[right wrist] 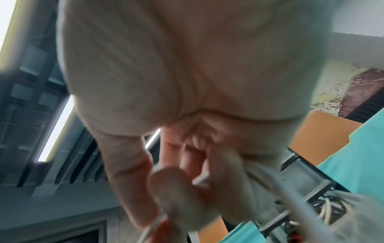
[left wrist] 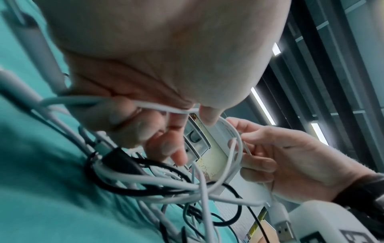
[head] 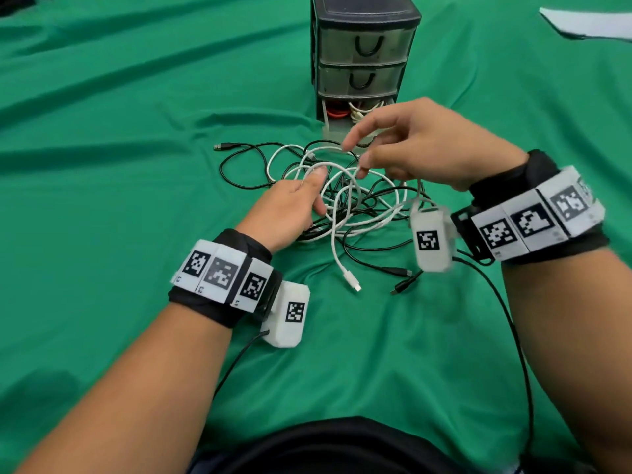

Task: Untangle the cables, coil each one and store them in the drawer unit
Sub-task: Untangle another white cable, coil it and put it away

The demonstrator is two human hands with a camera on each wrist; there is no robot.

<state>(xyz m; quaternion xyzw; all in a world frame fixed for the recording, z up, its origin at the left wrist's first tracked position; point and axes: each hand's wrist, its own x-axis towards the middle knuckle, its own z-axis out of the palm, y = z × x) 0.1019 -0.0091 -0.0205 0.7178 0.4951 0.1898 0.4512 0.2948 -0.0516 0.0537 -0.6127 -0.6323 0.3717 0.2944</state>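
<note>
A tangle of white cables (head: 355,200) and black cables (head: 239,165) lies on the green-covered bench (head: 102,131), just in front of the drawer unit (head: 362,59). The left hand (head: 290,206) pinches a white strand at the tangle's left side; the right hand (head: 424,145) holds another white strand lifted above it. The unit's bottom drawer (head: 345,124) stands open with coiled cables inside; the 2 upper drawers are closed.
</note>
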